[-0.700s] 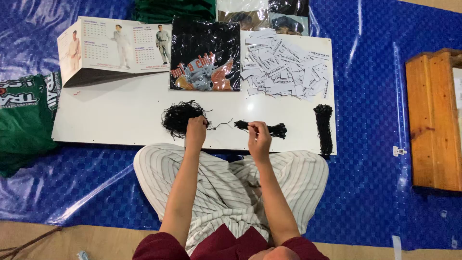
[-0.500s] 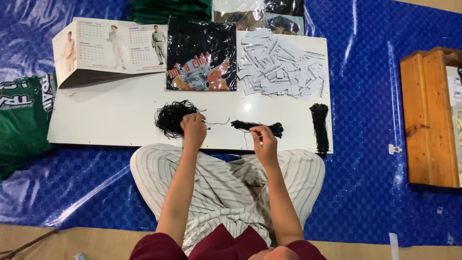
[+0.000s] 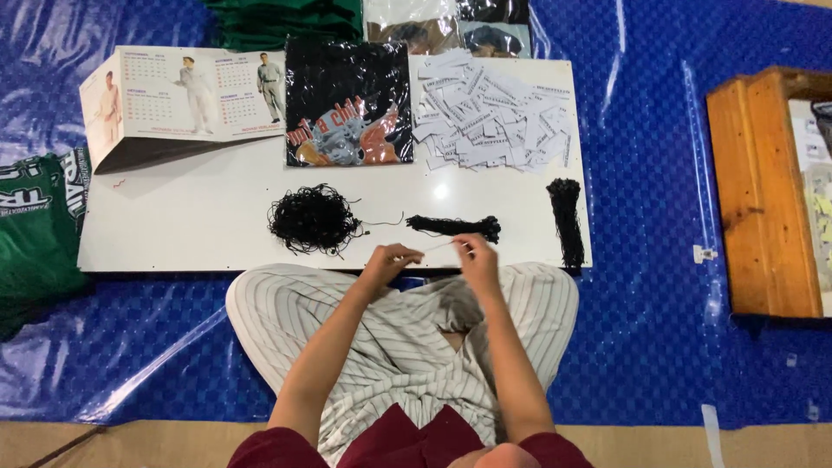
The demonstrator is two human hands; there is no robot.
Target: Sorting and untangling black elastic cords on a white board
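Both hands' fingers, left (image 3: pixel 387 261) and right (image 3: pixel 475 257), pinch thin string (image 3: pixel 438 247) over white board (image 3: pixel 199 225).

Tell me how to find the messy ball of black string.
Look at the white board on the blue floor sheet. The tangled black string lies near its front edge, just beyond the left hand. It is loose and round; the other black bundles to its right are straight and tidy.

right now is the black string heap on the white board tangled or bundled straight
Tangled: the black string heap is a loose round snarl with stray loops, unlike the straight black bundle at the white board's right edge.
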